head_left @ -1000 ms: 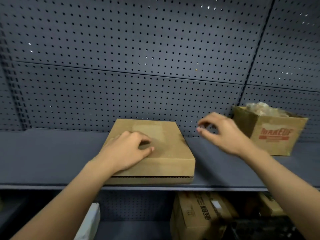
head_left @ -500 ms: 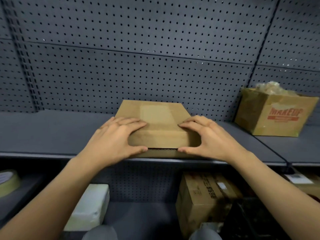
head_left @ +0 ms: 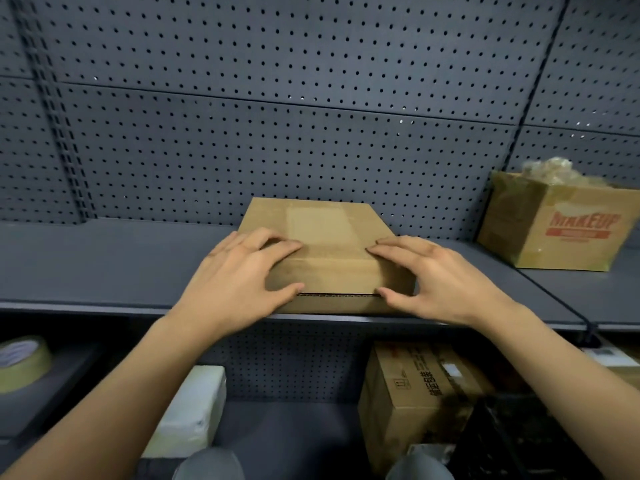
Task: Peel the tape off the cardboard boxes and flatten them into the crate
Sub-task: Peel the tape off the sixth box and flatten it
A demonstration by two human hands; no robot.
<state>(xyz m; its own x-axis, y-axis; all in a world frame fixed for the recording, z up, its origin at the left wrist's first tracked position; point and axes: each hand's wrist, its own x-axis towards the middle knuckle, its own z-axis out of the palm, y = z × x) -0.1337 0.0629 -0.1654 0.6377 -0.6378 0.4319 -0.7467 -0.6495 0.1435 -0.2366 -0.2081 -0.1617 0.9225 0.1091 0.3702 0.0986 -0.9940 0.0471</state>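
Cardboard box (head_left: 325, 233) sits between left hand (head_left: 239, 277) and right hand (head_left: 440, 277), both gripping its front corners.

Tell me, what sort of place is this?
Probably a stockroom: a grey pegboard wall, a metal shelf holding a flat cardboard box and a MAKEUP box, and a tape roll lower down.

A flat cardboard box (head_left: 325, 244) is parked at the front edge of a shelf (head_left: 104, 265) and gripped at both near corners: left hand (head_left: 242, 275) on one, right hand (head_left: 436, 275) on the other, fingers laid on the lid, thumbs pressed to the front face. A tape strip (head_left: 318, 223) is stuck down the lid's middle. An open box (head_left: 554, 230) printed MAKEUP is set well off to the right. Below, a tape roll (head_left: 22, 362), white block (head_left: 194, 407) and brown carton (head_left: 415, 393) are stashed.
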